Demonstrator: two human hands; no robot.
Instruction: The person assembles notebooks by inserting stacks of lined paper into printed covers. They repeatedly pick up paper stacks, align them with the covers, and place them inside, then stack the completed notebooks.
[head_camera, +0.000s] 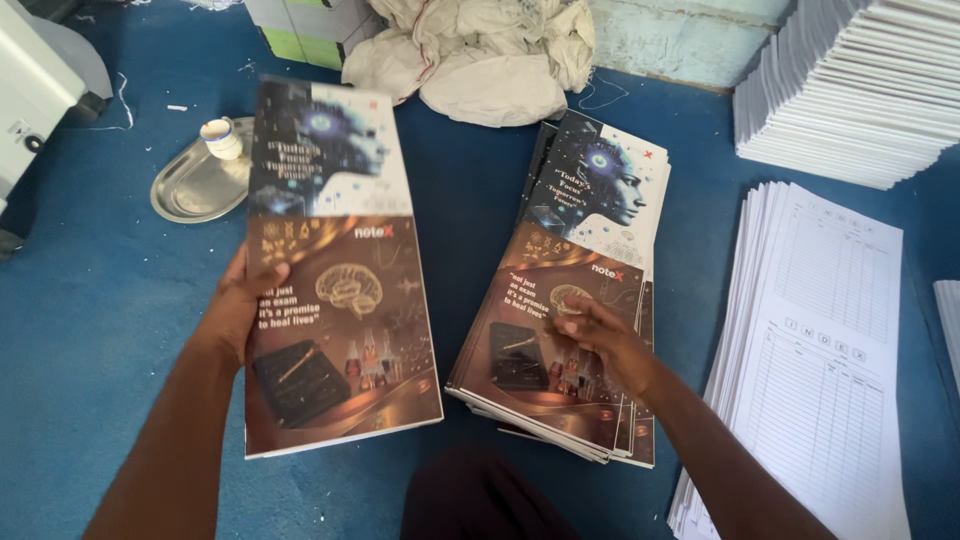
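Note:
My left hand (238, 305) grips the left edge of a long printed cover sheet (335, 270), brown with a brain picture below and dark blue with a robot head above, held up over the blue floor. My right hand (600, 335) rests with its fingers on the top sheet of a pile of the same covers (570, 290) lying to the right. Its fingertips press near the middle of that top sheet.
A stack of white ruled index sheets (810, 360) lies at the right, with a taller pile of white paper (860, 85) behind it. A steel tray (195, 185) with a small cup (221, 137) sits far left. Crumpled white cloth (480, 55) lies at the back. A grey machine (35, 80) is at the left edge.

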